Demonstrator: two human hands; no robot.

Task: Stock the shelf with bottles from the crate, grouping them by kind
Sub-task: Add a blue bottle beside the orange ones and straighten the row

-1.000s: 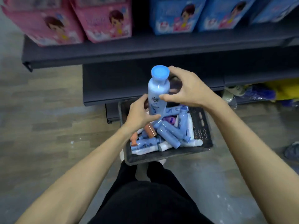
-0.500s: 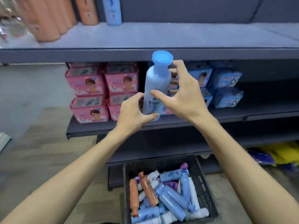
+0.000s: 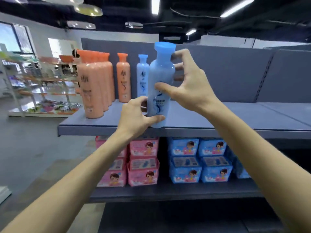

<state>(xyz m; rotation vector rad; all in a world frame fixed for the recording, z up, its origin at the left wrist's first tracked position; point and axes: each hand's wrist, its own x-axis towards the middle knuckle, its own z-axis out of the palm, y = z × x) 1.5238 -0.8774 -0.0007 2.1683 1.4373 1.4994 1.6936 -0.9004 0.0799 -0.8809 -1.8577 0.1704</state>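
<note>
Over the front edge of the top shelf, both hands grasp a blue bottle upright: the left hand cups its base, the right hand pinches its body. A matching blue bottle stands behind, right of the orange bottles. Best to lower it flat, label forward, directly in front of its twin, then release once it stands steady.

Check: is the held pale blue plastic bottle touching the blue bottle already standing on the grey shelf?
Cannot tell. In the head view the held pale blue plastic bottle overlaps the standing blue bottle behind it, hiding any gap or contact.
</note>
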